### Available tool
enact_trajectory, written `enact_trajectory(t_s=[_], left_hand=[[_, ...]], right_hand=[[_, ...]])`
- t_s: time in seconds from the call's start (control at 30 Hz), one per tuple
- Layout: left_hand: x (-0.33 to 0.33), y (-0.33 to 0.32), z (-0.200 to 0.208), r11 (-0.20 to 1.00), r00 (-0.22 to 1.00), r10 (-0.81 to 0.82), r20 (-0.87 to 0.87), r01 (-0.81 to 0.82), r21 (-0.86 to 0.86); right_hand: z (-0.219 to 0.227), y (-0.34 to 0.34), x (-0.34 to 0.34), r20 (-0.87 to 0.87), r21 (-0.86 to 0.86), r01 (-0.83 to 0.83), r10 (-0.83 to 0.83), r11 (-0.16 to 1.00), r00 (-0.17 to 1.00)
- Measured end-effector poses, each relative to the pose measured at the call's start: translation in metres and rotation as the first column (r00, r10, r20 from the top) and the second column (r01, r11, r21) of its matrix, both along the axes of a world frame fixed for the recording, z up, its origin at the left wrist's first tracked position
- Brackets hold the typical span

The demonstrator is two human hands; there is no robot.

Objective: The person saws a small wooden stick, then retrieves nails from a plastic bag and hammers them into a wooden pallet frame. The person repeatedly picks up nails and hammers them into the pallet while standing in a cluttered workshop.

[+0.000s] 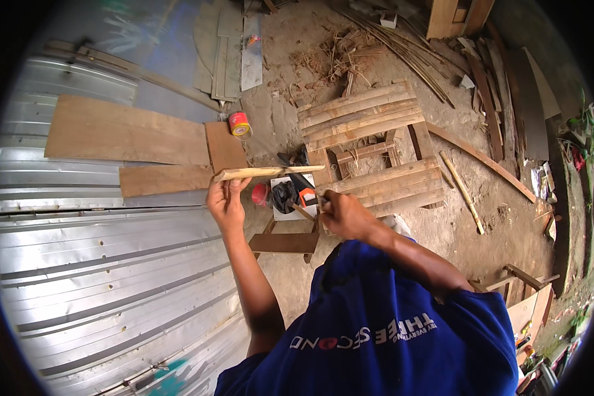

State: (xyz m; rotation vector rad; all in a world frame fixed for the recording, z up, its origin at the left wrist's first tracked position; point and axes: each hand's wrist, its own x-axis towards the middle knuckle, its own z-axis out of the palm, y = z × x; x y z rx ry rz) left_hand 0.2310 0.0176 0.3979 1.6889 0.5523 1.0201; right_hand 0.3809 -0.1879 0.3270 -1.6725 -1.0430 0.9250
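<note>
My left hand (227,201) is closed around the left end of a pale bamboo strip (264,173), held up nearly level and pointing right. My right hand (345,214) is closed below the strip's right end, on a tool with a dark blade (302,182) that slants up toward the strip. The fingers partly hide its handle, and its exact kind is hard to make out. Beneath the strip lie a black plastic bag (285,196) and an orange-and-black object (307,197). A wooden frame with bamboo slats (363,115) stands just beyond my right hand.
A small wooden stool (284,243) stands close in front of me. Corrugated metal sheets (112,257) cover the left, with plywood boards (125,135) and a red-and-yellow can (239,124) beyond. A bamboo pole (462,191) and a long plank (485,162) lie to the right.
</note>
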Motion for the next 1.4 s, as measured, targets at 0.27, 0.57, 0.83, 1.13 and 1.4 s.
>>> enact_trajectory(t_s=[0.27,0.57,0.83,1.13,1.4], left_hand=[[-0.015,-0.009,-0.015,0.998,0.996,-0.063,0.062,0.064,-0.015],[-0.030,-0.001,-0.029,0.993,0.988,-0.113,0.104,0.115,-0.008],[-0.049,0.004,-0.038,0.996,0.987,-0.067,0.148,0.076,-0.051],[-0.041,-0.003,-0.045,0.996,0.980,-0.046,0.195,0.059,-0.063],[-0.035,0.002,-0.041,0.994,0.980,0.050,0.194,-0.030,-0.103]], right_hand=[[0.023,0.018,-0.001,0.077,-0.067,-0.020,0.026,0.998,0.997],[0.004,0.009,-0.016,-0.026,0.023,-0.044,0.045,0.999,0.999],[-0.027,0.001,-0.020,0.028,0.004,-0.116,0.116,0.993,0.993],[-0.063,-0.019,-0.010,0.091,-0.126,-0.030,0.041,0.992,0.995],[-0.083,-0.024,0.002,0.194,-0.249,0.048,0.001,0.967,0.981]])
